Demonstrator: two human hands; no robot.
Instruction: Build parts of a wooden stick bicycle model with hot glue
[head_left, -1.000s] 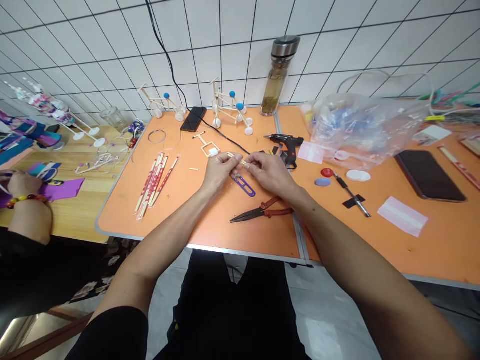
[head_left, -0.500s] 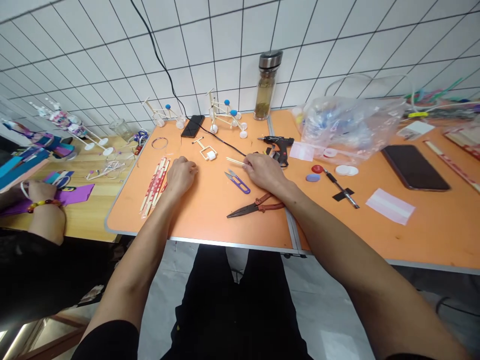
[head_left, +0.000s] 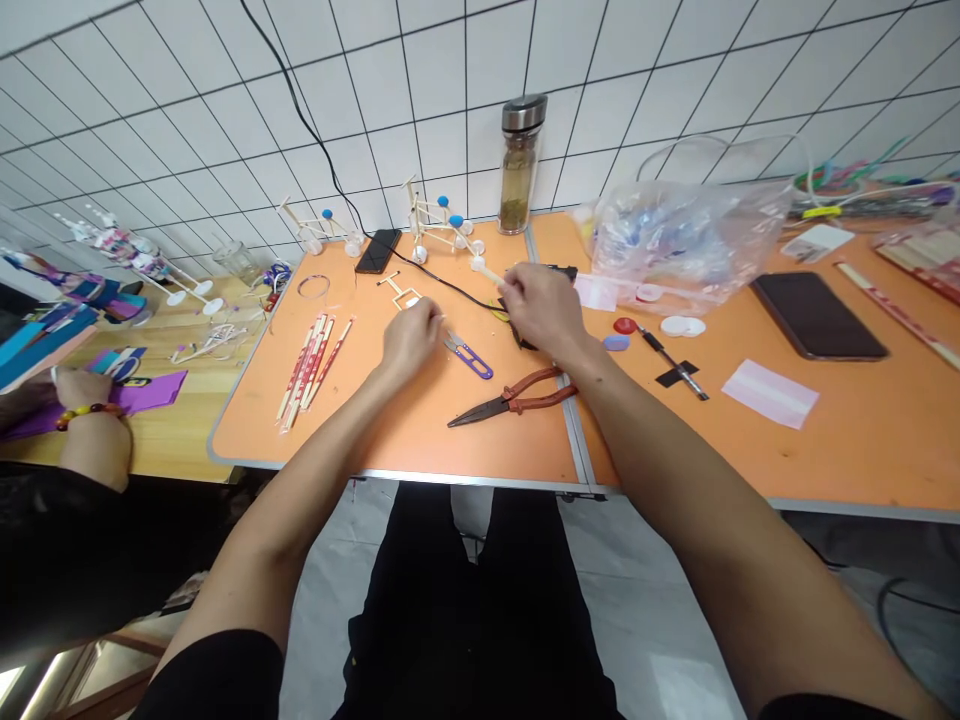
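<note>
The right hand point(head_left: 544, 310) has its fingers closed on a pale stick point(head_left: 492, 274), which juts out past the fingertips, and covers part of the black glue gun point(head_left: 564, 271). The left hand point(head_left: 412, 340), fingers drawn together, is beside the small wooden frame point(head_left: 395, 287); I cannot tell whether it grips anything. Purple snips point(head_left: 470, 357) lie between the hands. Red-printed wrappers point(head_left: 309, 370) hold sticks further left (the lettering is too small to read).
</note>
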